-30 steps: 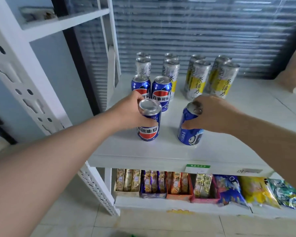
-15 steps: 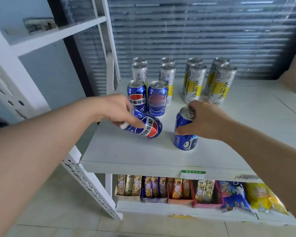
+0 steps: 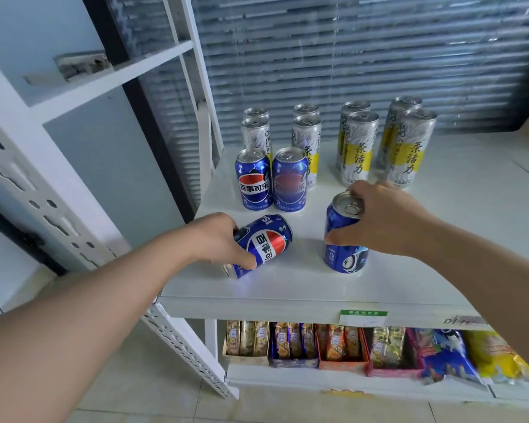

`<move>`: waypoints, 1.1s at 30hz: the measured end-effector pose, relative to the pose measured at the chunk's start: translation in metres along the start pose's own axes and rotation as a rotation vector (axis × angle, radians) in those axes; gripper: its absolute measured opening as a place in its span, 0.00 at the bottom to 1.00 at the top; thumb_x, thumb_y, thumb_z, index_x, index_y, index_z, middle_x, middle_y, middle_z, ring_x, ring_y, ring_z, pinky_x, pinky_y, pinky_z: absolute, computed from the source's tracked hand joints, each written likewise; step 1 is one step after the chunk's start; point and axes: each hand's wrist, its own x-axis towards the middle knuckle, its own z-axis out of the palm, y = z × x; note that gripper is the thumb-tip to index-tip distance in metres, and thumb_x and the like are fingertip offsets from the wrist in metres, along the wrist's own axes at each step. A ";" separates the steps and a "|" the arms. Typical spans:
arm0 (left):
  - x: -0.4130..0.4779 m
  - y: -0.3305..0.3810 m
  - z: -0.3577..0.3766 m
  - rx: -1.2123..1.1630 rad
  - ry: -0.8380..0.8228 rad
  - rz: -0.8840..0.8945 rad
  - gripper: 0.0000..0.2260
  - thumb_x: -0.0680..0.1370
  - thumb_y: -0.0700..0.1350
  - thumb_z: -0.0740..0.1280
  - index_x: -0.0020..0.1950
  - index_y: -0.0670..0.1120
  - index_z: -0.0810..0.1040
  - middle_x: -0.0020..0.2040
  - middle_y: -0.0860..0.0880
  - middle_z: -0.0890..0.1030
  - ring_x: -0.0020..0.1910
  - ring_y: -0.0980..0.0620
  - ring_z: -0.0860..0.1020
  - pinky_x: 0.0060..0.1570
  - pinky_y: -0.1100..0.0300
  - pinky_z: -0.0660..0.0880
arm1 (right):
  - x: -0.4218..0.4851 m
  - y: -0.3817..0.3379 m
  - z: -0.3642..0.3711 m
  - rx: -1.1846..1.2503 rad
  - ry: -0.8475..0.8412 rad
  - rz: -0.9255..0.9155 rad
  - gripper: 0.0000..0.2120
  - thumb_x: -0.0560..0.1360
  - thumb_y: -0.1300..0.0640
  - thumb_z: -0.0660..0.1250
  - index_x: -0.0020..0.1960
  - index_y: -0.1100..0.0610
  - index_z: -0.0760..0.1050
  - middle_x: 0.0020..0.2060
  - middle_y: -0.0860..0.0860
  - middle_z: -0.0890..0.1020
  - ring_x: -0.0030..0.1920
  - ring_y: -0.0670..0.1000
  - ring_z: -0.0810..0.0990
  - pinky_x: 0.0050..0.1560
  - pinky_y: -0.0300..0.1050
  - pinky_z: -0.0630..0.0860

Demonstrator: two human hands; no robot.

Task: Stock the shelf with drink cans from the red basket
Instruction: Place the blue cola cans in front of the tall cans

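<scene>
Left hand [image 3: 219, 239] gripping toppled cola can [image 3: 261, 244], right hand [image 3: 385, 219] clutching upright blue can [image 3: 344, 239]

Tipped blue can [image 3: 261, 244] under left hand [image 3: 216, 239]

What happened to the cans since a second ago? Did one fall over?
Yes. The Pepsi can in the left hand was upright; it tipped over and now lies on its side on the shelf, top toward the front edge, the hand still gripping it. The right hand still holds the other blue can upright in the same spot. The cans behind have not moved.
</scene>
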 end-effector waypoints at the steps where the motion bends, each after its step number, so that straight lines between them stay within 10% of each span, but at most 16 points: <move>1: 0.000 -0.003 0.001 -0.073 0.000 0.000 0.19 0.64 0.54 0.77 0.51 0.49 0.80 0.46 0.49 0.83 0.46 0.51 0.81 0.42 0.56 0.80 | 0.000 0.000 0.000 0.002 -0.001 -0.001 0.32 0.61 0.39 0.75 0.60 0.50 0.70 0.52 0.52 0.74 0.48 0.54 0.75 0.38 0.44 0.74; 8: -0.008 -0.018 0.022 -0.738 0.194 0.071 0.13 0.68 0.41 0.77 0.47 0.52 0.77 0.46 0.52 0.83 0.46 0.54 0.81 0.44 0.60 0.78 | -0.001 0.001 0.000 0.003 -0.003 -0.013 0.31 0.61 0.39 0.74 0.59 0.50 0.70 0.53 0.52 0.76 0.49 0.55 0.77 0.43 0.47 0.79; 21: -0.010 -0.031 0.046 -0.834 0.282 0.238 0.27 0.66 0.36 0.77 0.60 0.53 0.74 0.54 0.55 0.81 0.46 0.68 0.79 0.39 0.78 0.72 | -0.003 0.000 0.002 -0.002 0.037 0.009 0.32 0.63 0.40 0.75 0.62 0.49 0.70 0.53 0.51 0.73 0.49 0.54 0.74 0.43 0.46 0.75; 33: 0.004 -0.038 0.054 -0.919 0.492 0.231 0.24 0.63 0.34 0.79 0.51 0.52 0.74 0.51 0.51 0.83 0.51 0.54 0.82 0.55 0.53 0.78 | -0.003 0.002 0.006 0.049 0.043 0.011 0.33 0.61 0.40 0.74 0.63 0.48 0.70 0.55 0.52 0.74 0.50 0.55 0.74 0.41 0.45 0.73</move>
